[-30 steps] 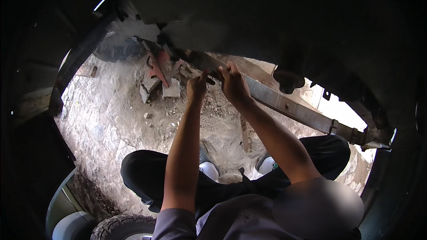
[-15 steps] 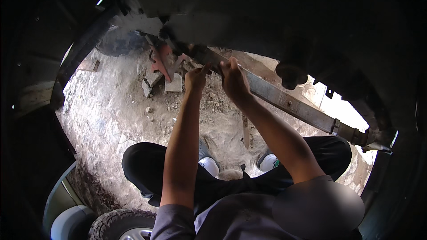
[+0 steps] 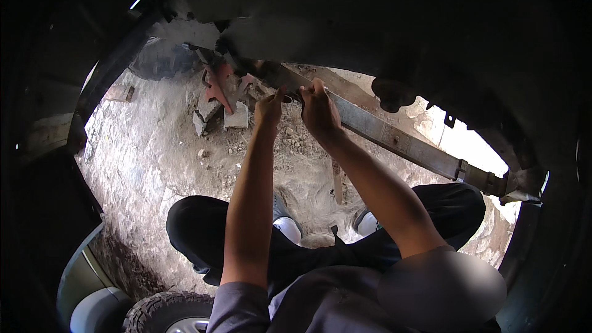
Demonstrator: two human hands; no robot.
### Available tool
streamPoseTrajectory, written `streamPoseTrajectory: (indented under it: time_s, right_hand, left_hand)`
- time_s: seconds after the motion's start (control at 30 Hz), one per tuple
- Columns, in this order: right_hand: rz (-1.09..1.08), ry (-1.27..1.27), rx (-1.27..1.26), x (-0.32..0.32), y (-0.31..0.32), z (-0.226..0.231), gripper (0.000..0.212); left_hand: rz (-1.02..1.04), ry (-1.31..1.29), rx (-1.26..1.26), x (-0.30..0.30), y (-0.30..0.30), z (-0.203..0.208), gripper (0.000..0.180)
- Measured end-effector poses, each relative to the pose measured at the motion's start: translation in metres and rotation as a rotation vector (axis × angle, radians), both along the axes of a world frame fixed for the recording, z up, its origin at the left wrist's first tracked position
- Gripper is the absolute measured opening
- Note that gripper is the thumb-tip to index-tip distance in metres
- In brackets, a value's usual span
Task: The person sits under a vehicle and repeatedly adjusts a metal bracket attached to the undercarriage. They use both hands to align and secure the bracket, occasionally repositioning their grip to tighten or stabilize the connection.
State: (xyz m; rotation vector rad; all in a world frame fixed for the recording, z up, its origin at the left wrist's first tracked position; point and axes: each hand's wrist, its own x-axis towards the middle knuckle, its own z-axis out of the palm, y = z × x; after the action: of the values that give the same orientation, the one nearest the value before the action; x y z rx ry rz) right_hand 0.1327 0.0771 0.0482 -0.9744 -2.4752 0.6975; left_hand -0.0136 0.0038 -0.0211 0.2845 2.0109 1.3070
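A long leaf spring point(image 3: 394, 139) of grey metal runs slantwise under the vehicle, from the dark parts at the middle to the lower right. My left hand point(image 3: 269, 113) is raised just below its upper end, closed, thumb pointing up. Close beside it, my right hand point(image 3: 320, 113) is closed with bent fingers in front of the spring's near edge. A small dark shape shows between the two hands, too dim to name. What the fingers of either hand hold, if anything, is hidden.
Behind my hands stands a red jack stand point(image 3: 217, 89) beside pale broken blocks point(image 3: 236, 116). The dark vehicle underside point(image 3: 345, 18) hangs low overhead. A knobby tyre point(image 3: 157, 311) lies at the lower left. Loose stones and a flat strip point(image 3: 337, 182) are on the dirt ground.
The view has shifted slightly, so the surroundings sit a little to the left. Both hands stay beside the spring, with only small finger movement.
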Motion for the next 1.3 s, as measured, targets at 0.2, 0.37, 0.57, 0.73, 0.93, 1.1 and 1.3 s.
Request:
streamPoseTrajectory:
  time_s: [0.2, 0.37, 0.57, 0.73, 0.93, 1.1, 1.3]
  right_hand:
    - [0.055, 0.185, -0.057, 0.034, -0.043, -0.016, 0.023]
    - [-0.001, 0.325, -0.090, 0.055, -0.069, -0.042, 0.050]
    - [0.065, 0.319, 0.045, 0.047, -0.087, -0.044, 0.064]
    - [0.053, 0.381, -0.040, 0.047, -0.083, -0.034, 0.070]
    - [-0.067, 0.403, -0.168, 0.047, -0.073, -0.024, 0.063]
    - [-0.090, 0.430, -0.188, 0.054, -0.070, -0.031, 0.059]
    - [-0.131, 0.409, -0.054, 0.059, -0.066, -0.050, 0.062]
  left_hand:
    - [0.051, -0.285, 0.215, 0.029, -0.025, -0.011, 0.073]
    - [-0.042, -0.379, 0.236, 0.081, -0.039, 0.032, 0.070]
    - [-0.149, -0.279, 0.394, 0.093, -0.045, 0.041, 0.059]
    - [0.024, -0.343, 0.444, 0.075, -0.043, 0.030, 0.044]
    - [0.053, 0.116, 0.212, 0.054, -0.027, 0.007, 0.037]
    - [0.084, 0.230, 0.226, 0.061, -0.005, 0.026, 0.040]
    - [0.134, 0.042, 0.145, 0.057, 0.007, 0.045, 0.050]
